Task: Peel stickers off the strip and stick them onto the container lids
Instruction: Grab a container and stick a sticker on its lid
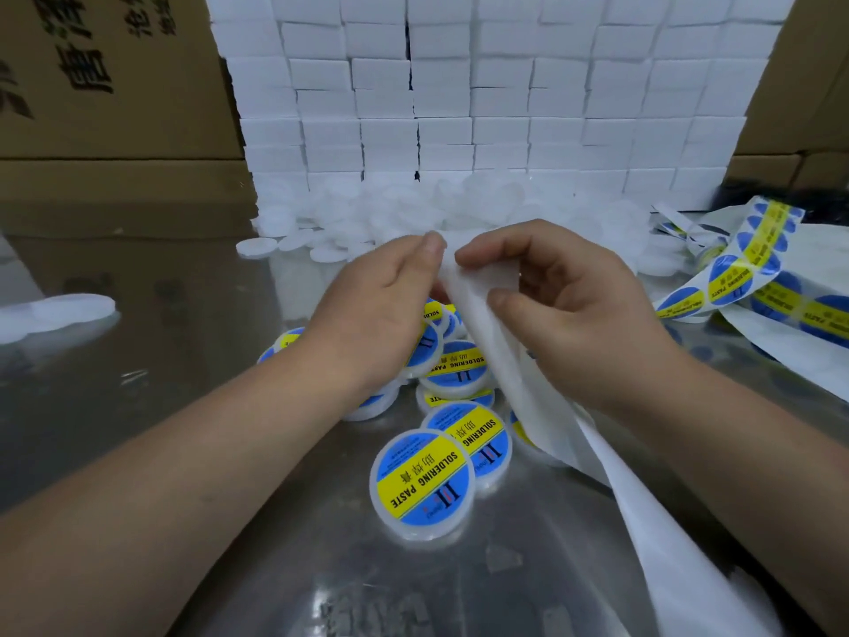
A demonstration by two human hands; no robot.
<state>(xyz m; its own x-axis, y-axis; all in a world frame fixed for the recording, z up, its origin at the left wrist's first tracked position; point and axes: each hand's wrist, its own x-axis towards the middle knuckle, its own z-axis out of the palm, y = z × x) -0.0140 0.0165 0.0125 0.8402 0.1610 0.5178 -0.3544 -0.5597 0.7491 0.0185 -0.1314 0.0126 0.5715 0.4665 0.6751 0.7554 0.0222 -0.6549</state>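
**Left hand (381, 291) and right hand (565, 296) pinch the strip (542, 420) above the labelled lids (420, 482)**

Both hands grip the top end of the white strip between thumb and fingers, holding it up just above the heap of labelled lids. From there it hangs down to the right of that heap and runs off the lower edge of view. Only its blank back faces the camera, so I cannot tell whether a sticker is being lifted.

The paper looks thin, light and floppy, and will likely curl and twist. It is best held close to the sticker's edge, with the sticker taken by its rim to spare the glue. The lids seem to be light, slick plastic and may slide on the shiny metal table (161, 360) when pressed.

Behind the labelled lids a pile of plain white lids (390, 209) lies against a wall of white boxes (505, 98). To their right, more sticker strips (730, 280) lie tangled and could snag the hanging tail. Cardboard boxes (105, 85) stand behind and to the left.
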